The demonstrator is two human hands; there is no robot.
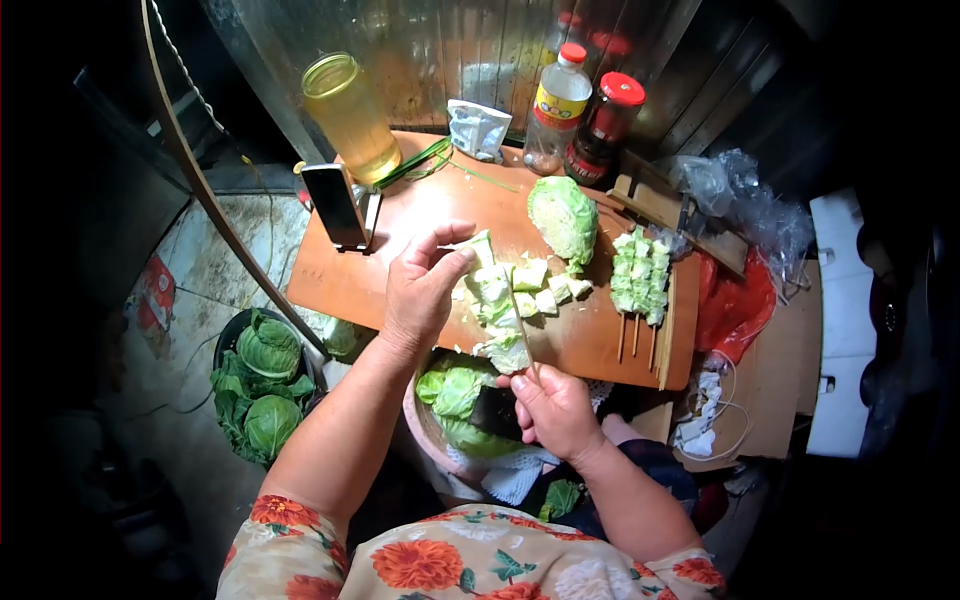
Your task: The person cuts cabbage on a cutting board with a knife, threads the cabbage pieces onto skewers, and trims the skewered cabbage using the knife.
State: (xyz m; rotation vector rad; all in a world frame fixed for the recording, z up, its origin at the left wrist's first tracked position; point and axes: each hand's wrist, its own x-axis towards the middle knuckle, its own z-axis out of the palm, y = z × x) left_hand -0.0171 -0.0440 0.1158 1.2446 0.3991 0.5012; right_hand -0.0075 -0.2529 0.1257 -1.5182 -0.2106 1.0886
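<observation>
My right hand (562,412) is closed around the lower end of a thin wooden skewer (519,322), which slants up over the table. Cabbage pieces (492,290) lie along the skewer's left side; how many it passes through is hard to make out. Near its upper end, my left hand (420,285) pinches a pale cabbage piece (481,250) between thumb and fingers. Cut cabbage chunks (548,299) are scattered just right of the skewer. Behind them sits a cut cabbage head (563,222). Several loaded cabbage skewers (640,278) lie side by side at the right.
On the brown table (330,285) stand a phone (336,205), a jar of yellowish liquid (352,120), a clear bottle (556,110) and a red-lidded jar (606,125). Below its front edge, a basin (425,430) holds cabbage leaves. Whole cabbages (270,350) fill a container at left.
</observation>
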